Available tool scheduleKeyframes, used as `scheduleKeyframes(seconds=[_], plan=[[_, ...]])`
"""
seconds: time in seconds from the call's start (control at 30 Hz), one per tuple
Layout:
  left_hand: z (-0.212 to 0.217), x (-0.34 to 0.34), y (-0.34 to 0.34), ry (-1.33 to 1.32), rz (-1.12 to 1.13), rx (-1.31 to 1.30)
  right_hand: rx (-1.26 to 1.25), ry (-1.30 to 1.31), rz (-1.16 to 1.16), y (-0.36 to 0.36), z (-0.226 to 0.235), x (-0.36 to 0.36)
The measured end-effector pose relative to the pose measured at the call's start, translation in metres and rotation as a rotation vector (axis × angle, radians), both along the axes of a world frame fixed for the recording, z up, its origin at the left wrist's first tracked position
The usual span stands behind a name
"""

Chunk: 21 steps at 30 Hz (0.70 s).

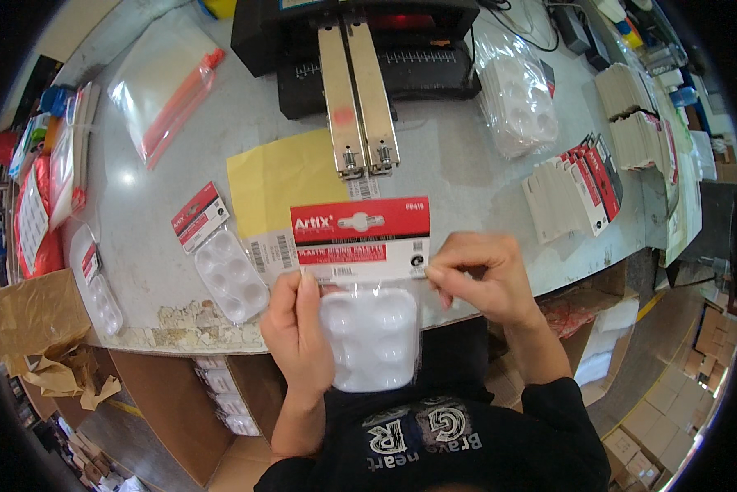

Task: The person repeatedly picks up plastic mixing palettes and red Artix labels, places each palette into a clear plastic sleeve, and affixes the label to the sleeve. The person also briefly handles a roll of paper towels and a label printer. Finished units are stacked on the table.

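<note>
Your left hand [296,332] cradles a clear plastic bag holding a white moulded paint palette [370,334], fingers closed on its left edge. Your right hand [483,275] pinches the red-and-white folded card header [360,239] at the bag's top, above the grey worktable [459,176] edge.

A white plastic palette [371,336] with round wells sits in a clear bag, topped by a red-and-white header card [360,238]. The pack hangs upright, card uppermost, just off the counter's near edge, pinched at the card's lower corners on both sides.
</note>
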<state>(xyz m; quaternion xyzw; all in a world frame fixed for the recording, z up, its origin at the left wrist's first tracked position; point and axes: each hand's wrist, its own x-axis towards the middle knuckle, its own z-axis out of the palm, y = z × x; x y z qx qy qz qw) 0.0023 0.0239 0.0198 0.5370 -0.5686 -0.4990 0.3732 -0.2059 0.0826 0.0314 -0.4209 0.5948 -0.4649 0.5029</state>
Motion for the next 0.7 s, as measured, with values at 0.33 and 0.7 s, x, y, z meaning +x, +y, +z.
scheduleKeyframes(seconds=[0.33,0.7], plan=[[-0.041,-0.031,-0.047,0.094,-0.037,0.201,0.144,-0.469,-0.444,-0.044,-0.058,0.008],[-0.067,-0.033,-0.073,0.197,-0.075,0.233,-0.021,-0.072,-0.476,-0.056,-0.080,0.009]])
